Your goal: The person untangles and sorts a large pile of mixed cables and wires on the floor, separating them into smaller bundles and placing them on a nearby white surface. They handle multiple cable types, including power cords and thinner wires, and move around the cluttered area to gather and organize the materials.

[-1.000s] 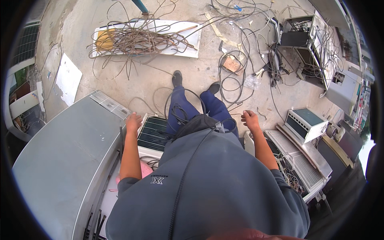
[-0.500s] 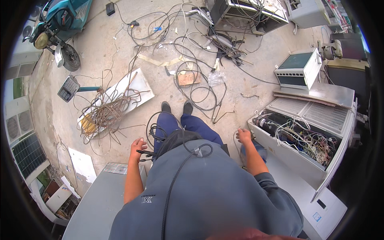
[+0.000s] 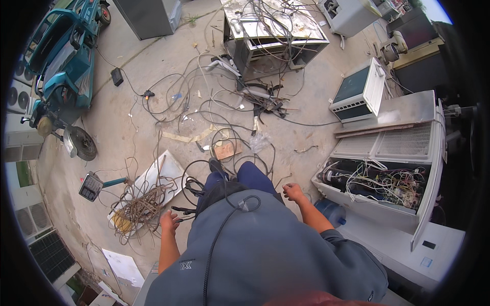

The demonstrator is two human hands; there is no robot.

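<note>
My left hand hangs low beside my body with its fingers apart, next to black cable ends that stick out at my waist. They look joined to a coiled black cable at my left hip; whether the hand touches them I cannot tell. On the other side, my right hand hangs with its fingers loosely curled and nothing visible in it. It is nearest to a blue water jug on the ground. A tangle of brown cables lies on a white panel to the left.
Loose cables and an orange-brown slab lie ahead of my feet. A metal cabinet stands beyond. On the right is an opened air-conditioner unit full of wires; on the left, a teal three-wheeler and a scale.
My body has come nearer to the cables and slab on the floor, and more of the far yard shows. Both arms still hang at my sides; the right hand's fingers look more curled.
</note>
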